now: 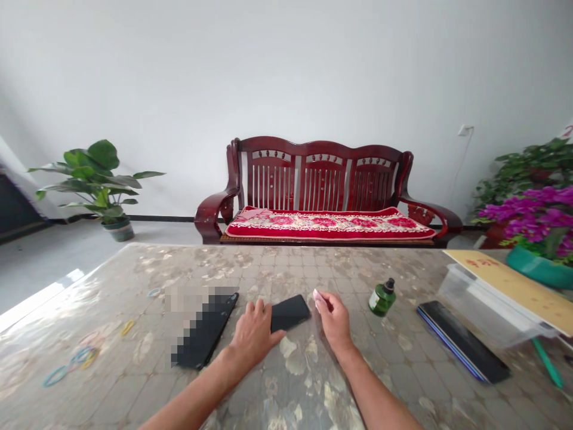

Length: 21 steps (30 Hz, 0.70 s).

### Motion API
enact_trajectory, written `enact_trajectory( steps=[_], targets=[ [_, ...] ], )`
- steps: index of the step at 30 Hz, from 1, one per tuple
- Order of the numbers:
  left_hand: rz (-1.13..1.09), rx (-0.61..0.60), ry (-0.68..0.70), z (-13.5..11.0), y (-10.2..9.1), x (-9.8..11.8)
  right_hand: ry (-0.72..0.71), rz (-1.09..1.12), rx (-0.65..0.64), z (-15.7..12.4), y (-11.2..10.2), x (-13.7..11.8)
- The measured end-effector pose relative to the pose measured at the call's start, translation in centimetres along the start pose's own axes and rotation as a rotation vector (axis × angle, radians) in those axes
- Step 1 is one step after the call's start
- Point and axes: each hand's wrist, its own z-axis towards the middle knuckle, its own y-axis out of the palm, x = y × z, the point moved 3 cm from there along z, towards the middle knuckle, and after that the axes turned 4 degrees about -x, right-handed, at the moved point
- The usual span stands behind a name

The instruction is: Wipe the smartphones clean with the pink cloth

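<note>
My left hand [254,334] rests flat on the table with its fingers spread over the near end of a black phone [292,312] that lies screen up. My right hand [332,316] hovers just right of that phone, its fingers pinched on a small pale pink-white wad [317,296]. A second dark phone [203,334] lies left of my left hand, partly pixelated. A small green bottle [382,298] with a black cap stands right of my right hand.
A long dark tablet or phone [463,341] lies at the right, beside a clear plastic box [486,307] under a yellow board [514,286]. Coloured rubber bands [83,357] lie at the left. A potted purple flower [539,251] stands at the far right. A red wooden bench [322,197] stands behind the table.
</note>
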Motion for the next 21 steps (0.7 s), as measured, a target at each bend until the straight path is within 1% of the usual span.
enact_trajectory(
  steps=[1,3,6,8,12,15,18,21],
  targets=[
    [-0.009,0.028,-0.040,-0.5,0.3,0.5,-0.034,-0.022,-0.027,-0.1,0.1,-0.4],
    [-0.030,0.069,-0.077,-1.2,0.9,1.3,-0.098,-0.061,-0.098,-0.5,0.6,-1.1],
    [-0.076,0.080,-0.061,-2.5,1.3,1.9,-0.140,-0.155,-0.217,-1.1,1.3,-1.9],
    [-0.106,0.045,-0.011,-3.4,1.4,1.8,-0.140,-0.244,-0.266,-1.3,1.7,-2.1],
    [-0.172,-0.026,0.144,-5.2,1.7,1.4,-0.133,-0.351,-0.291,-0.8,2.3,-2.4],
    [-0.211,-0.010,0.227,-5.7,2.3,1.3,-0.160,-0.412,-0.361,0.0,2.8,-2.8],
    [-0.212,0.022,0.280,-5.5,3.3,1.5,-0.217,-0.498,-0.450,0.8,3.2,-3.2],
    [-0.192,0.066,0.340,-5.2,4.3,1.8,-0.277,-0.593,-0.483,1.2,3.4,-3.5]
  ],
)
